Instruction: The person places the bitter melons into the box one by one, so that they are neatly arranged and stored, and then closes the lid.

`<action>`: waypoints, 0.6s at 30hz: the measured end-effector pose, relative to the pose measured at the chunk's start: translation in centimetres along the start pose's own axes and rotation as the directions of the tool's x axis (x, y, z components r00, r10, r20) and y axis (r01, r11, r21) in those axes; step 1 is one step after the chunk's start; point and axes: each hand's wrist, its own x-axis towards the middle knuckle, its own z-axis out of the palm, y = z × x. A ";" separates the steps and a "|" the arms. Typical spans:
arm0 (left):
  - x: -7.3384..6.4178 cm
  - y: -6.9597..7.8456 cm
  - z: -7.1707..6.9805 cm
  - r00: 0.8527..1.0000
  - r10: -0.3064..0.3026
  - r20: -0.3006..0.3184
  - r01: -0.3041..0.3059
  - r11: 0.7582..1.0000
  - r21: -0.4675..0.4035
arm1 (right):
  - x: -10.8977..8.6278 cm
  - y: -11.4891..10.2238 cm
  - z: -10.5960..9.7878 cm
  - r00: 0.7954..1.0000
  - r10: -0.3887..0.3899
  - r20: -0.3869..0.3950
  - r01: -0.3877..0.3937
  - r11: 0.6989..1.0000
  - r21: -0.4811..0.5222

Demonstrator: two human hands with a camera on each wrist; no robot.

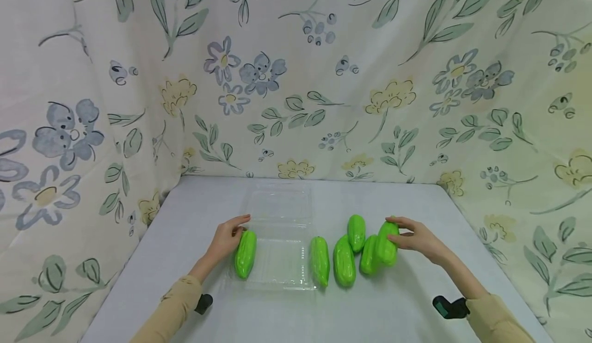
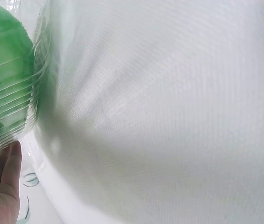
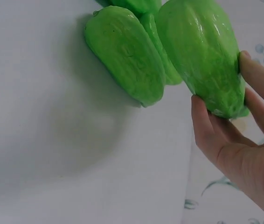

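Note:
A glossy, bright green oblong vegetable (image 1: 245,254) lies in the left side of a clear plastic clamshell box (image 1: 279,286), whose lid (image 1: 277,202) is folded back. My left hand (image 1: 229,236) grips the box's left edge, near that vegetable's upper end. In the left wrist view, its fingers (image 2: 11,163) are at the ribbed wall. My right hand (image 1: 416,237) holds another green vegetable (image 3: 202,51) by one end, fingers and thumb around its tapered tip. This one is raised and overlaps a vegetable (image 1: 368,255) lying beside it.
Right of the box, more green vegetables lie on the white table (image 1: 393,307): one vegetable (image 1: 320,261) against the box's right edge, another vegetable (image 1: 344,262) beside it, and one vegetable (image 1: 356,233) farther back. A floral cloth (image 1: 296,76) hangs behind the table and along its sides.

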 end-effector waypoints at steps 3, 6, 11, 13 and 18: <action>0.0 0.0 0.0 1.000 -0.006 0.002 0.006 1.000 0.001 | 0.1 -0.2 0.1 1.000 0.001 -0.011 -0.001 1.000 0.026; 0.0 0.1 0.0 1.000 -0.007 0.003 0.007 1.000 0.002 | 0.3 -0.4 0.3 1.000 0.010 -0.029 -0.009 0.999 0.040; 0.1 0.0 0.0 1.000 -0.005 0.001 0.005 1.000 0.007 | 0.6 -0.8 1.0 0.998 0.019 -0.060 -0.015 0.998 0.059; 0.1 -0.1 0.1 1.000 -0.008 0.001 0.008 1.000 0.009 | 0.7 -0.8 1.3 0.998 0.015 -0.068 -0.011 0.997 0.073; 0.1 -0.1 0.1 1.000 0.001 0.000 -0.001 1.000 0.012 | 1.0 -0.8 2.3 0.997 -0.002 -0.080 0.011 0.995 0.104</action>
